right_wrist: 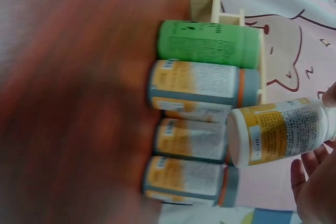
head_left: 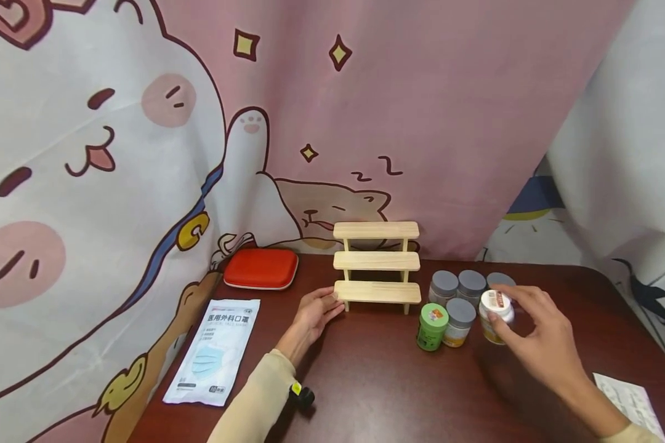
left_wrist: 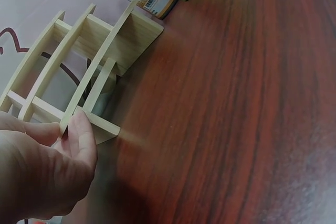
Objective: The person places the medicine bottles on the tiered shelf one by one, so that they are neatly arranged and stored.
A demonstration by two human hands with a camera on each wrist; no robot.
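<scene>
A three-tier wooden display stand [head_left: 377, 291] stands near the back of the table. My left hand [head_left: 313, 312] pinches the left end of its lowest shelf between thumb and fingers, as the left wrist view also shows. My right hand [head_left: 543, 338] grips a white bottle [right_wrist: 278, 132] with a yellow and white label by its cap end. That bottle is raised off the table in the right wrist view. Left of it are a green bottle [head_left: 432, 327] and several grey-lidded bottles [head_left: 459, 320], all upright and close together beside the stand.
A red zip case [head_left: 261, 268] lies at the back left, with a face mask packet [head_left: 213, 352] in front of it. Near my left forearm is a small black object [head_left: 306, 397]. A printed paper [head_left: 629, 403] lies at the right. A cartoon cloth [head_left: 449, 123] hangs behind the table.
</scene>
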